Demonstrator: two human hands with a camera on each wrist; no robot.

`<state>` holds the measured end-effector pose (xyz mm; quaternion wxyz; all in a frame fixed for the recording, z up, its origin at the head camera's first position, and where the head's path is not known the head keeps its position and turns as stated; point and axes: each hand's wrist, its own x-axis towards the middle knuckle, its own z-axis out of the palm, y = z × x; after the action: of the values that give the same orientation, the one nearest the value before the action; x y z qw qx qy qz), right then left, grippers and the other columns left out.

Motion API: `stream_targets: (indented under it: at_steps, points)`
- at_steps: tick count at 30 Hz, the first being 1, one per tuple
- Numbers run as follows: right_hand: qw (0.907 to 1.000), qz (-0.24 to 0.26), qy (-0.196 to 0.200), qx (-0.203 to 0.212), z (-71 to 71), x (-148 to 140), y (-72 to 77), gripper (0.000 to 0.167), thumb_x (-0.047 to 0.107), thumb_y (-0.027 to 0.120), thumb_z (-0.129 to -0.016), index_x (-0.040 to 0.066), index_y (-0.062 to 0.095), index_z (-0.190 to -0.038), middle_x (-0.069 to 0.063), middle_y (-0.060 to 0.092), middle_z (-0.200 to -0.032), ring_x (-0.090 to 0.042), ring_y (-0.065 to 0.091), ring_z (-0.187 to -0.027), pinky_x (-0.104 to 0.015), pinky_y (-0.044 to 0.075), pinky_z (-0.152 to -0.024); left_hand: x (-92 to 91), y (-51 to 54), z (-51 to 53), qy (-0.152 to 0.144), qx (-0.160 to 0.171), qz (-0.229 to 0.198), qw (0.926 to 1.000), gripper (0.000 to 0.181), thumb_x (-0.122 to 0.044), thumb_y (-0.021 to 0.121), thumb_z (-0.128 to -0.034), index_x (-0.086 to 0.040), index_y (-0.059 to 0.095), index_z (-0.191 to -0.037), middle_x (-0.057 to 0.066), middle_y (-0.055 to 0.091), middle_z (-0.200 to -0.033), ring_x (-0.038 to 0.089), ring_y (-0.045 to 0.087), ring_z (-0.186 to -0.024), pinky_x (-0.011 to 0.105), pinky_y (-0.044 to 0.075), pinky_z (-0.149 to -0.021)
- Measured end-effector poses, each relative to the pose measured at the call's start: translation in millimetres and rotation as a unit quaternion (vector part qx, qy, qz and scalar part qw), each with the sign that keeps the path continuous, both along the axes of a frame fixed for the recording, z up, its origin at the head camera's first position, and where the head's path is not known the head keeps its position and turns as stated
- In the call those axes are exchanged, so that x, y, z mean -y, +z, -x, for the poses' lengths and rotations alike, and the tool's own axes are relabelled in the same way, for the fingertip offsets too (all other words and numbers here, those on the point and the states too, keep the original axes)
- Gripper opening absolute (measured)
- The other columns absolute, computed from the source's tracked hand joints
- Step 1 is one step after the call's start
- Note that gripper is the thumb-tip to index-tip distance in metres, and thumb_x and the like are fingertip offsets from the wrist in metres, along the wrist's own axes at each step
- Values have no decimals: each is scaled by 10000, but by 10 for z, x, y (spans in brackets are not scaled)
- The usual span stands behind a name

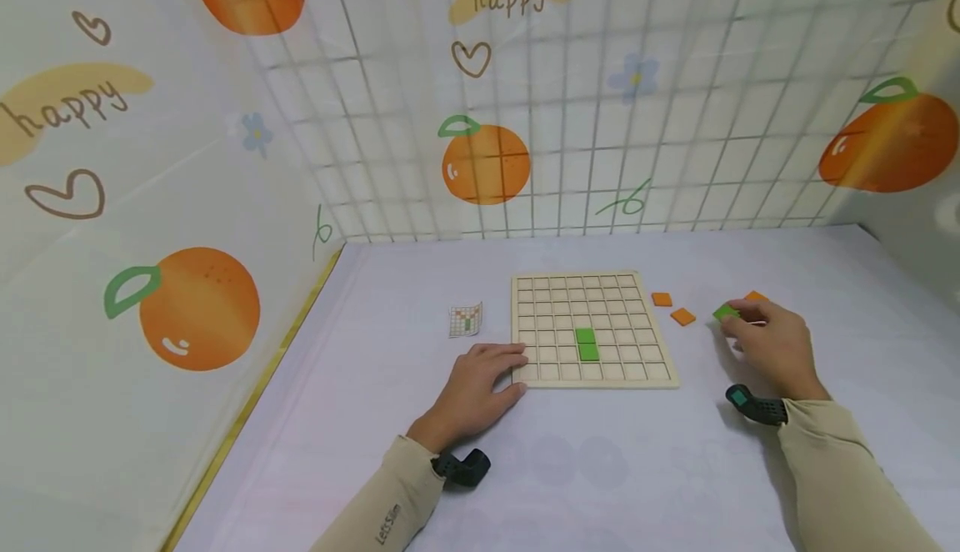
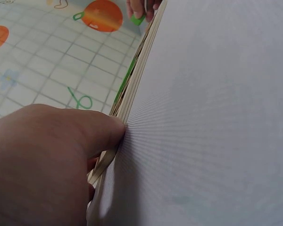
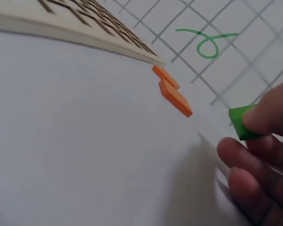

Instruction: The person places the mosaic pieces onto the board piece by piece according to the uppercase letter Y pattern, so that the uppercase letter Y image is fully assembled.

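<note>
In the head view my right hand (image 1: 772, 343) pinches a green square tile (image 1: 725, 312) between thumb and fingers, to the right of a wooden grid board (image 1: 626, 377). The right wrist view shows the green tile (image 3: 240, 123) held just above the table. My left hand (image 1: 476, 389) rests at the board's lower left corner, its fingers on the left edge and its thumb touching the front edge. Two green tiles (image 1: 587, 344) lie in grid cells, one above the other. Two orange tiles (image 1: 683, 317) lie right of the board; another orange tile (image 1: 756, 295) is partly hidden behind my right hand.
A small printed pattern card (image 1: 465, 319) with a coloured grid lies left of the board, its right edge curling up. A white cloth covers the table (image 1: 600, 469). Behind it hangs a curtain (image 1: 570, 152) with printed oranges and grid lines.
</note>
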<state>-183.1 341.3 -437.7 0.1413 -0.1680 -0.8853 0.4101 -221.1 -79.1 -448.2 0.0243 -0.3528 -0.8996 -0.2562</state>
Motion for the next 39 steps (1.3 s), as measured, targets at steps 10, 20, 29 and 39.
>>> stream_targets:
  at_steps: [10, 20, 29, 39]
  points:
    - [9917, 1223, -17, -385, 46, 95, -9, 419, 201, 563, -1012, -36, 534, -1357, -107, 617, -1142, 25, 656, -785, -183, 551, -675, 18, -18, -2, -5, -44, -9, 10000, 404, -331, 617, -977, -164, 648, -1344, -83, 523, -1469, 196, 437, -1340, 500, 360, -1064]
    - [9874, 1567, 101, -203, 67, 210, 20, 454, 240, 563, -1024, -19, 535, -1395, -90, 606, -1172, -43, 648, -869, -175, 548, -724, 28, -36, 14, 8, -84, -25, 10000, 401, -331, 622, -977, -174, 648, -1344, -99, 520, -1468, 181, 437, -1340, 486, 359, -1069]
    - [9847, 1739, -79, -25, 117, 263, 11, 480, 208, 570, -1001, 12, 507, -1435, -116, 551, -1269, -118, 608, -937, -168, 539, -726, 14, -49, 9, 0, -98, -47, 9999, 402, -333, 618, -975, -175, 648, -1343, -105, 518, -1469, 182, 436, -1340, 494, 368, -1057]
    - [9830, 1836, 87, 33, 117, 303, 11, 510, 199, 589, -996, 26, 491, -1466, -96, 553, -1281, -104, 603, -933, -176, 540, -729, 17, -33, 8, -58, -154, -54, 9998, 396, -325, 617, -975, -169, 649, -1338, -81, 525, -1469, 191, 446, -1327, 485, 364, -1061]
